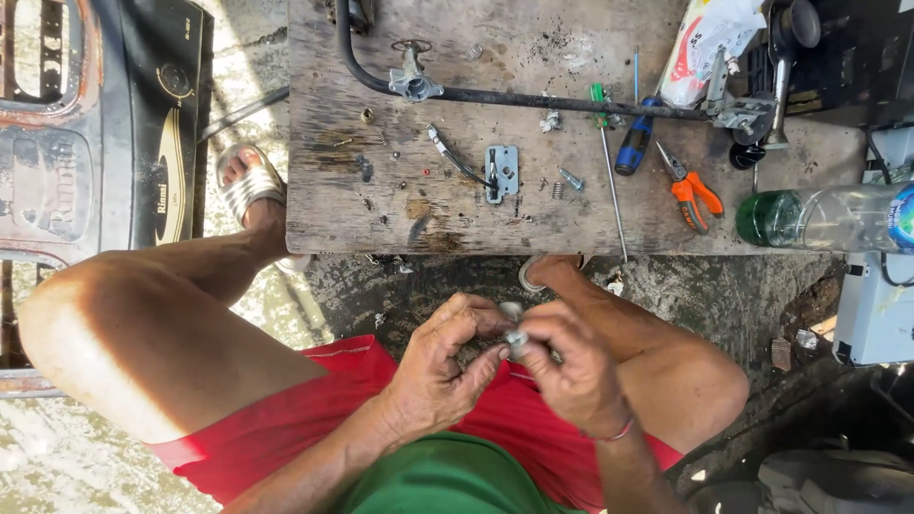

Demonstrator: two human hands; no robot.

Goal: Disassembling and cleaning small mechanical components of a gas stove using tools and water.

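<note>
My left hand [443, 366] and my right hand [571, 366] meet over my lap, both pinching a small silvery metal part [515, 337] between fingertips. I sit low in red shorts [333, 390] with knees spread, just in front of a worn wooden board [400, 209]. On the board lie a small grey metal plate [502, 173], a bent metal lever [447, 152], a screw [571, 178] and a spring [557, 188]. Most of the held part is hidden by my fingers.
On the board there are also a black curved pipe with a valve fitting [413, 84], a blue-handled screwdriver [632, 143], a long thin green-handled screwdriver [609, 171], orange pliers [693, 195] and a green-tinted plastic bottle [819, 217]. A black gas stove [95, 124] lies on the left.
</note>
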